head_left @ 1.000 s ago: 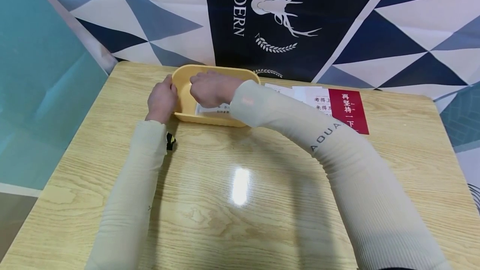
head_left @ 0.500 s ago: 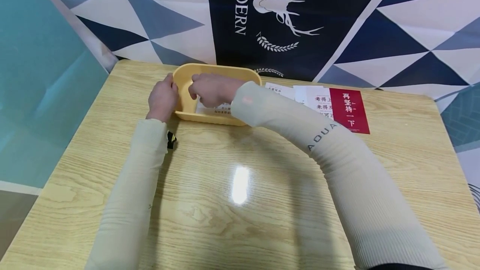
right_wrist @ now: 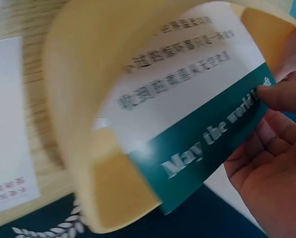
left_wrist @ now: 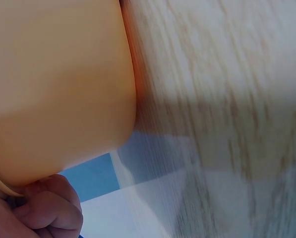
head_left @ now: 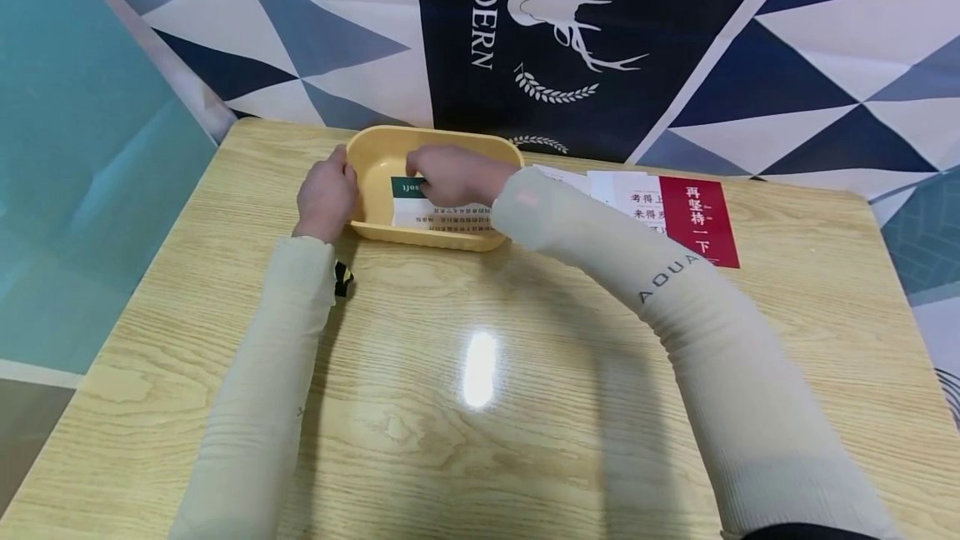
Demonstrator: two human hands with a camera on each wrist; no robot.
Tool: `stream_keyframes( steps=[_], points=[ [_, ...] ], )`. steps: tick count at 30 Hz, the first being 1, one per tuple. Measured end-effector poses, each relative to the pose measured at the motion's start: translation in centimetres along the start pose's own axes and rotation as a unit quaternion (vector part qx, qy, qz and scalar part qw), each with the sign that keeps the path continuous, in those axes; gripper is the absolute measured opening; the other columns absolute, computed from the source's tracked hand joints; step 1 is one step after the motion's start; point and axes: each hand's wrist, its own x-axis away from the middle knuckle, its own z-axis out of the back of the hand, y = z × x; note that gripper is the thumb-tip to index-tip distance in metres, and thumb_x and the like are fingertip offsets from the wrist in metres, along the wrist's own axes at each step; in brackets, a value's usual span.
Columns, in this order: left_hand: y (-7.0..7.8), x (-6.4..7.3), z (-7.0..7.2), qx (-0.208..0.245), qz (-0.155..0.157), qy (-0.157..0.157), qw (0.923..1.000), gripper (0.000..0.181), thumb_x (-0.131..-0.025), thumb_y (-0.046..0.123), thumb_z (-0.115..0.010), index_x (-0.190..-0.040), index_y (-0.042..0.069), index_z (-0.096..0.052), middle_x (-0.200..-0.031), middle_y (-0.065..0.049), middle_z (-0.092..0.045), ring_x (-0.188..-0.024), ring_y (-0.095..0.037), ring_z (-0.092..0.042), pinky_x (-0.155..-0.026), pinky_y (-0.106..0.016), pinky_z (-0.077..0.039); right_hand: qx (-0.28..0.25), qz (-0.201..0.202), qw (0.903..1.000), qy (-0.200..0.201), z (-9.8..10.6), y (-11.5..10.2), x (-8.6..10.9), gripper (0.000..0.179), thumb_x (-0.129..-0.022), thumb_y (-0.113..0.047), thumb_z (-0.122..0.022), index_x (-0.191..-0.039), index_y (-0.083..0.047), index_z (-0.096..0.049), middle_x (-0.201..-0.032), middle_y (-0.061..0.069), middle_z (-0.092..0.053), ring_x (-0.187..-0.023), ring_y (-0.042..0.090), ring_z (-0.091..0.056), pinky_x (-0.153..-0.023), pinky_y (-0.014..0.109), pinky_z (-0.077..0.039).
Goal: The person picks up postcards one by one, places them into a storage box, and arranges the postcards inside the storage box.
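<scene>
In the head view, a yellow plastic basket [head_left: 427,237] stands at the back of the table. My left hand [head_left: 327,194] grips its left rim; in the left wrist view the curled fingers [left_wrist: 53,206] hook over the rim beside the basket's outer wall [left_wrist: 63,84]. My right hand [head_left: 459,176] is inside the basket, pinching a white card with a green end [head_left: 438,215]. In the right wrist view the thumb lies on the green band of the card [right_wrist: 187,109], with the other fingers beneath. The card's text is printed; part of it is hidden by the basket wall.
Right of the basket lie white printed cards [head_left: 622,190] and a red card with white characters [head_left: 699,222], partly covered by my right sleeve. A small black-and-yellow object [head_left: 342,280] sits beside my left wrist. A patterned cloth [head_left: 345,32] rises behind the wooden table [head_left: 480,457].
My right hand has shifted right inside the basket, its fingers now pinching the card. The card's green end has come into view. My left hand has stayed on the rim.
</scene>
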Motion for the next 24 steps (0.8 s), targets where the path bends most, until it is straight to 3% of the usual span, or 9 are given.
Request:
stream_keyframes(
  steps=[3,6,13,20,24],
  points=[
    [0.1,0.0,0.1,0.0,-0.002,-0.001,1.0,0.049,-0.102,0.022,-0.026,-0.149,0.011,-0.023,-0.131,-0.024,-0.052,-0.109,-0.036,-0.055,-0.09,-0.05,-0.045,-0.013,-0.021,0.9996,0.011,-0.1,0.8,0.8,0.027,-0.093,-0.01,-0.043,-0.113,0.0,-0.058,-0.109,0.01,-0.06,-0.099,0.022,-0.054,-0.096,0.034,-0.043],
    [0.1,0.1,0.1,0.003,-0.005,0.0,1.0,0.049,-0.102,0.022,-0.026,-0.149,0.01,-0.023,-0.131,-0.024,-0.052,-0.109,-0.037,-0.055,-0.09,-0.05,-0.045,-0.028,-0.038,0.9987,0.02,-0.2,1.5,1.4,0.025,-0.094,-0.014,-0.044,-0.107,-0.002,-0.061,-0.104,0.008,-0.06,-0.093,0.021,-0.053,-0.092,0.034,-0.044],
    [0.1,0.1,0.1,0.001,-0.009,0.001,1.0,0.049,-0.101,0.021,-0.027,-0.149,0.01,-0.025,-0.13,-0.025,-0.053,-0.109,-0.038,-0.055,-0.089,-0.051,-0.045,-0.035,-0.058,0.9967,0.045,-0.4,2.8,2.5,0.027,-0.094,-0.017,-0.043,-0.108,-0.004,-0.062,-0.103,0.007,-0.061,-0.088,0.02,-0.053,-0.088,0.034,-0.044],
    [0.1,0.1,0.1,0.003,-0.01,0.003,0.9999,0.049,-0.102,0.021,-0.026,-0.149,0.009,-0.024,-0.129,-0.025,-0.053,-0.109,-0.037,-0.056,-0.089,-0.05,-0.045,-0.081,-0.095,0.9896,0.072,-0.4,3.3,3.0,0.027,-0.097,-0.019,-0.041,-0.112,-0.007,-0.06,-0.106,0.006,-0.061,-0.092,0.02,-0.052,-0.091,0.035,-0.044],
    [0.1,0.1,0.0,0.005,-0.012,0.007,0.9999,0.048,-0.102,0.021,-0.027,-0.148,0.009,-0.027,-0.127,-0.025,-0.054,-0.108,-0.038,-0.056,-0.088,-0.051,-0.045,-0.098,-0.095,0.9879,0.074,-0.6,3.4,2.8,0.027,-0.098,-0.018,-0.04,-0.113,-0.006,-0.059,-0.106,0.007,-0.06,-0.093,0.021,-0.052,-0.091,0.035,-0.043]
  ],
)
